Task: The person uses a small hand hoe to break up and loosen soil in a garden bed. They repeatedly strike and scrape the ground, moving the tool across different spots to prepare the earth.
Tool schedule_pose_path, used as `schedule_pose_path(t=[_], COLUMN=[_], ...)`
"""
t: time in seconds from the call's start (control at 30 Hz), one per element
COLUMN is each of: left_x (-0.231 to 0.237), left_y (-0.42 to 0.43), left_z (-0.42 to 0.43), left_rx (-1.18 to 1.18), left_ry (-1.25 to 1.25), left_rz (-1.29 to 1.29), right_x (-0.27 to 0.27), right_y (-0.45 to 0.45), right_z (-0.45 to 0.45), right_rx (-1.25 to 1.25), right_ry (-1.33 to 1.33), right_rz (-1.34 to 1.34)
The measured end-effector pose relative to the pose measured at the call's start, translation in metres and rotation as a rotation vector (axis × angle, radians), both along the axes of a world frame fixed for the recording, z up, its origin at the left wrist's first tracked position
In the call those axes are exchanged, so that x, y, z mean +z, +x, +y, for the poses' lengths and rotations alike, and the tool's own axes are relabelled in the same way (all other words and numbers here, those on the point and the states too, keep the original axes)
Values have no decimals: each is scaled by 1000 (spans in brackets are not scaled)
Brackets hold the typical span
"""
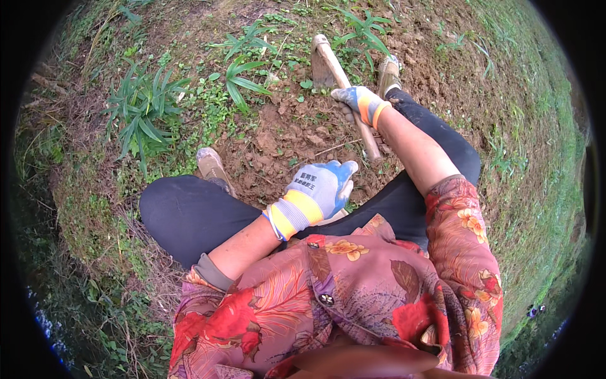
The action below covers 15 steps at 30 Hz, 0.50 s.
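Observation:
My right hand (362, 105), in a grey and blue work glove with an orange cuff, grips the wooden handle of a hoe (337, 66). The hoe's metal blade (322, 71) rests near the weeds beyond the hand, and the handle's butt end points back toward my lap. My left hand (326, 182), in a matching glove with a yellow cuff, hangs above the loose brown soil (293, 137) between my legs. Its fingers are bent, and what lies under them is partly hidden, so whether it holds anything is unclear.
Long-leaved green plants (144, 111) grow at the left, with smaller ones (244, 83) beyond the soil. Another leafy plant (364, 31) stands close to the hoe blade. My left shoe (211, 166) and right shoe (389, 73) rest on the ground at either side of the dug soil.

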State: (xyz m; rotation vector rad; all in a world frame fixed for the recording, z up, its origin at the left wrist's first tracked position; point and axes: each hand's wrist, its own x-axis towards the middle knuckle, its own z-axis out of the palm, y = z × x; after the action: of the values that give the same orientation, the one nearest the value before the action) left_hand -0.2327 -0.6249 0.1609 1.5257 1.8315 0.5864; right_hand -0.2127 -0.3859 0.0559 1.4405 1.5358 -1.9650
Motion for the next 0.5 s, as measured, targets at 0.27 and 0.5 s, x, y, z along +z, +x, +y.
schedule_pose_path(t=[0.27, 0.5], left_x=[6, 10], left_y=[0, -8], left_z=[-19, -19], left_rx=[-14, -51], left_ry=[-25, -53], left_rz=[44, 131], right_x=[30, -10], right_y=[-19, -39], right_z=[-3, -20], right_rx=[-16, 28], right_ry=[147, 176], right_rz=[186, -97])
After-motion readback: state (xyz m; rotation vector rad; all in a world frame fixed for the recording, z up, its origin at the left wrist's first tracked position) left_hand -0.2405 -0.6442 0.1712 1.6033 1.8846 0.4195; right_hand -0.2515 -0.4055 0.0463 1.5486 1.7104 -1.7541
